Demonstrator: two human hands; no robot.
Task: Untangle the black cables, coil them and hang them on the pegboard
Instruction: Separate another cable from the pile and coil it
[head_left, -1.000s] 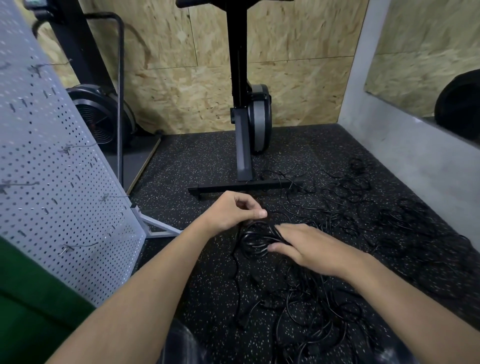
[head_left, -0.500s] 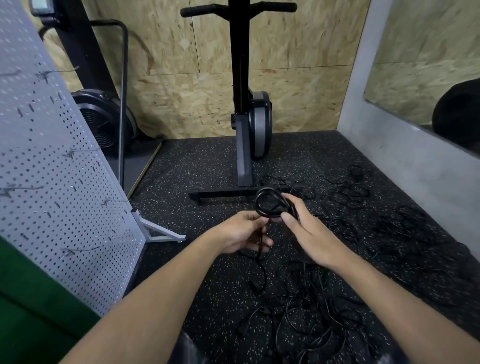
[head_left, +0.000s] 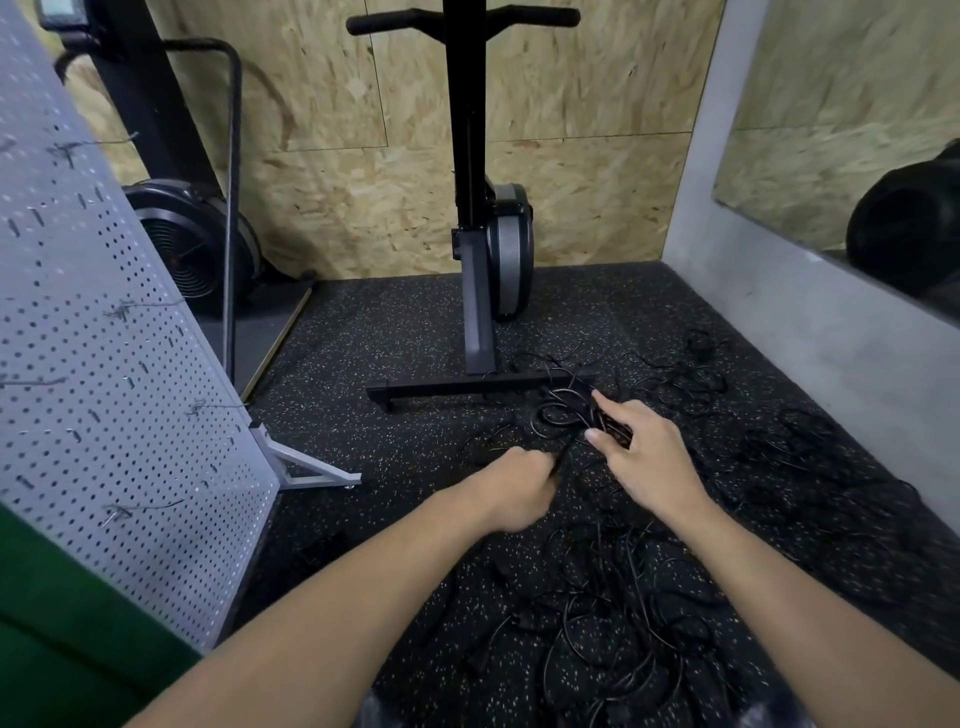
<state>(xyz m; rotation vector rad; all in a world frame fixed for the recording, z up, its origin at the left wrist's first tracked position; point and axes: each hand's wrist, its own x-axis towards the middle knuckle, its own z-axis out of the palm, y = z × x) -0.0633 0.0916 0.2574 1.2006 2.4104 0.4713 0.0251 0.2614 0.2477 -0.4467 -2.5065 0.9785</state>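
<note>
On the speckled rubber floor (head_left: 405, 332) one big tangle of black cables (head_left: 623, 629) lies just in front of the person, with looser strands spread to the right and back towards the wall. The strands cross too much to count as single cables.

Two bare hands work above the tangle. The left hand (head_left: 511, 488) is curled into a fist round one strand. The right hand (head_left: 644, 462) pinches a small coil (head_left: 558, 415) of cable between thumb and fingers, with the loops standing out to the left of the fingertips. The strand in the left fist runs up to this coil, which is held clear of the floor.

One grey pegboard (head_left: 104, 364) stands tilted on its frame at the left, well apart from the hands. Five wire hooks (head_left: 124, 312) can be counted on it, and none carries a cable.

Two exercise machines stand at the back: an upright one (head_left: 488, 234) with a flywheel in the middle, its foot bar touching some cable strands, and a fan-wheel machine (head_left: 192, 244) behind the pegboard. One mirror (head_left: 831, 130) hangs on the right wall.
</note>
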